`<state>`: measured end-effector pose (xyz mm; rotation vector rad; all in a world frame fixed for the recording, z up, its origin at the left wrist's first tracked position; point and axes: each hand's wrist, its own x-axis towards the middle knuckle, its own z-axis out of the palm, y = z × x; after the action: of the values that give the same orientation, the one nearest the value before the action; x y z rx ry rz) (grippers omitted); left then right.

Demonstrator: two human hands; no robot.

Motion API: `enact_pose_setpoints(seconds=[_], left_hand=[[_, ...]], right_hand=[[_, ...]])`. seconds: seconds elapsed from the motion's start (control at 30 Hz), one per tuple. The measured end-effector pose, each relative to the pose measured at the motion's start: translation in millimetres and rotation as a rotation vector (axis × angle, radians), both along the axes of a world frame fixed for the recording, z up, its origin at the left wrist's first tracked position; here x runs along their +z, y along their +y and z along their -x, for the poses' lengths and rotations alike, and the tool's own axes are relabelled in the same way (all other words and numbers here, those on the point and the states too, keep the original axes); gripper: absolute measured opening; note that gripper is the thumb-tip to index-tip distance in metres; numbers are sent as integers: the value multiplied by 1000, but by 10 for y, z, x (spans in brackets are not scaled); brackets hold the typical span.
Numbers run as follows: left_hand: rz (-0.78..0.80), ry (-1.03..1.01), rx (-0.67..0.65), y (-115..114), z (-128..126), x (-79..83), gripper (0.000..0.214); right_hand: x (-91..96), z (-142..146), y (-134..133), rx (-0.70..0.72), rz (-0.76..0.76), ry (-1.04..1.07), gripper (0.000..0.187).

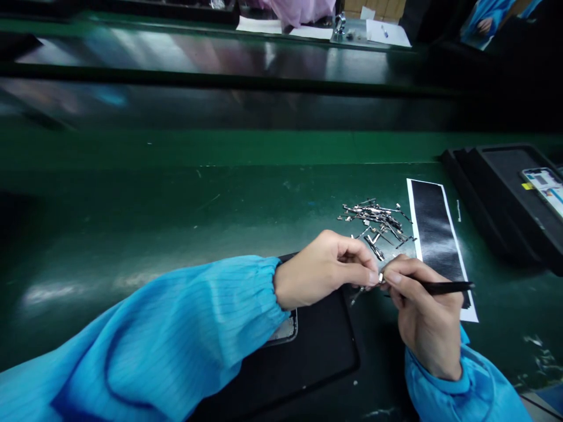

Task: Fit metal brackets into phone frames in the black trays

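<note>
My left hand [328,269] has its thumb and forefinger pinched on a small flex cable, whose pale, shiny end [380,278] shows between my two hands. My right hand [424,310] is closed around slim black tweezers [446,287]; their tips are hidden by the fingers. Both sets of fingertips nearly meet at the small part. Just beyond them lies a loose pile of thin flex cables [373,220] with metallic ends. Under my left forearm, a phone body [288,329] shows only one corner, resting on a black tray [316,351].
A black textured sheet with white edges [435,217] lies right of the pile. Stacked black trays [497,193] stand at the right, with an opened phone [545,181] in the top one. Papers [387,33] lie on a raised ledge behind. Another person's sleeve [481,17] shows at top right.
</note>
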<state>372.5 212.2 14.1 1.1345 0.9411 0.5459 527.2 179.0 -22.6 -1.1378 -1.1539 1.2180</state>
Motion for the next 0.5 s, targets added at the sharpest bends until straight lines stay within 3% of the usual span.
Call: enact_pose_setpoints(seconds=[0.07, 0.2, 0.27, 0.37, 0.5], left_hand=[[-191, 65, 19, -49, -6, -33, 10], [-988, 319, 84, -185, -30, -121, 20], [-1266, 406, 66, -223, -20, -150, 24], [-1417, 449, 80, -241, 36, -166, 21], [-1436, 440, 142, -273, 115, -160, 13]], right_hand=[[2, 7, 3, -4, 26, 11, 12], [2, 3, 18, -9, 91, 32, 12], [4, -14, 25, -23, 111, 42, 12], [12, -42, 25, -35, 127, 51, 12], [28, -52, 13, -6, 140, 62, 11]])
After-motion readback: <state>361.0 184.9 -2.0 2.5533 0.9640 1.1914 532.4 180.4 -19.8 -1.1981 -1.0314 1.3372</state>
